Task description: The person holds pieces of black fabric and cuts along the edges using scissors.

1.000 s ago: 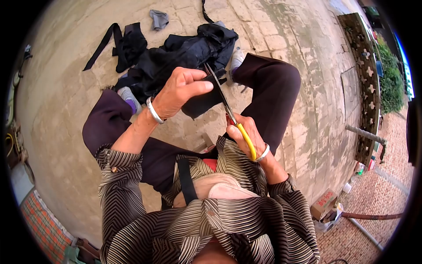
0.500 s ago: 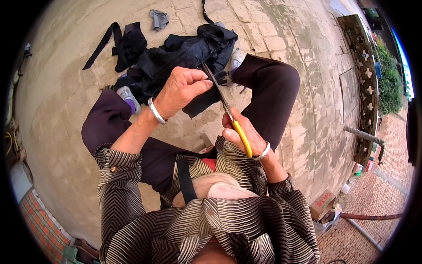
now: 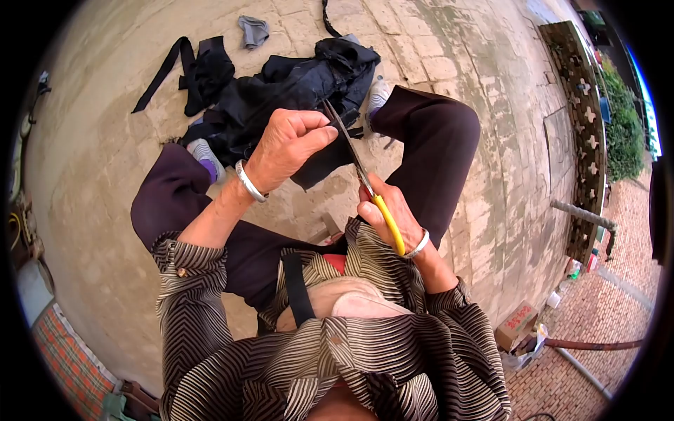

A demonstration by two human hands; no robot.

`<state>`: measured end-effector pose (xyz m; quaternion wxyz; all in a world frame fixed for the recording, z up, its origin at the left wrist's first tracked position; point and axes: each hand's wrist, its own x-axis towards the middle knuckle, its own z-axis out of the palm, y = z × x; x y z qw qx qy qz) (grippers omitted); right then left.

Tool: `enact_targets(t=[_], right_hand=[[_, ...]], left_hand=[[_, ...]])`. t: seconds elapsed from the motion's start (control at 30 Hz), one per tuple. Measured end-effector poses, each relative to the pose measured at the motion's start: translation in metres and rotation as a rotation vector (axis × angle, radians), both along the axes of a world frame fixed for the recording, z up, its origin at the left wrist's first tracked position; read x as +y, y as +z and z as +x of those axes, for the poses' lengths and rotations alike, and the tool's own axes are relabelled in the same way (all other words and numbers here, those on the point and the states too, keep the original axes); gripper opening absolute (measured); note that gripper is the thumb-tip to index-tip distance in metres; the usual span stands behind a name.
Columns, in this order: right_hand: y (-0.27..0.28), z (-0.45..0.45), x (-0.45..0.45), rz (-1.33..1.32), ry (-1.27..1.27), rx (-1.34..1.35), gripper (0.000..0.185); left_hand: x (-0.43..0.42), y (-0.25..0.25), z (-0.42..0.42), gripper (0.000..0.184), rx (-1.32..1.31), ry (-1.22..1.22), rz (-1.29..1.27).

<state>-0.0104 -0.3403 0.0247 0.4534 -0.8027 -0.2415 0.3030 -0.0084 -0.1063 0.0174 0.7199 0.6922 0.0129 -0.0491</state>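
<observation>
My left hand (image 3: pixel 290 146), with a silvery bangle at the wrist, is closed in a pinch on a piece of black cloth (image 3: pixel 323 167) that hangs below the fingers. In my right hand (image 3: pixel 393 210) is a pair of scissors (image 3: pixel 387 223) with yellow handles. Their dark blades slant up and left, passing close by the left fingertips, and look nearly closed. A heap of black fabric (image 3: pixel 270 88) lies on the ground beyond the hands, between my feet. Exactly where the blades meet the cloth is hard to make out.
Black strips (image 3: pixel 168 74) and a small grey cloth (image 3: pixel 254 31) lie on the paved ground past the heap. My knees bend outward on both sides. At right stand a low openwork wall (image 3: pixel 579 140), a pipe (image 3: pixel 583 214) and a cardboard box (image 3: pixel 516 326).
</observation>
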Motion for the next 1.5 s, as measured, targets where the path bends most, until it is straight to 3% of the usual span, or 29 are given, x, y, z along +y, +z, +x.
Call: enact_targets(t=[0.57,0.7,0.77,1.27,1.33,1.5], right_hand=[[0.0012,-0.0006,-0.0019,0.014,0.010,0.079,0.056],[0.0058,0.0004,0.0019,0.018,0.010,0.062,0.058],[0.0062,0.0024,0.0019,0.012,0.010,0.044,0.058],[0.0016,0.0017,-0.0020,-0.058,0.021,0.046,0.056],[0.0006,-0.0008,0.0002,0.049,0.015,0.051,0.055],[-0.0002,0.0009,0.0017,0.026,0.030,0.006,0.060]], left_hand=[[0.0009,-0.0013,-0.0001,0.018,0.018,-0.088,0.095],[-0.0035,-0.0060,-0.0015,0.017,0.030,-0.063,0.063],[-0.0048,-0.0050,-0.0008,0.027,-0.048,-0.017,0.058],[0.0017,-0.0029,-0.0017,0.021,0.053,-0.088,-0.006],[0.0008,-0.0020,-0.0026,0.021,0.046,-0.094,0.011],[-0.0033,-0.0034,-0.0020,0.024,-0.024,-0.084,0.020]])
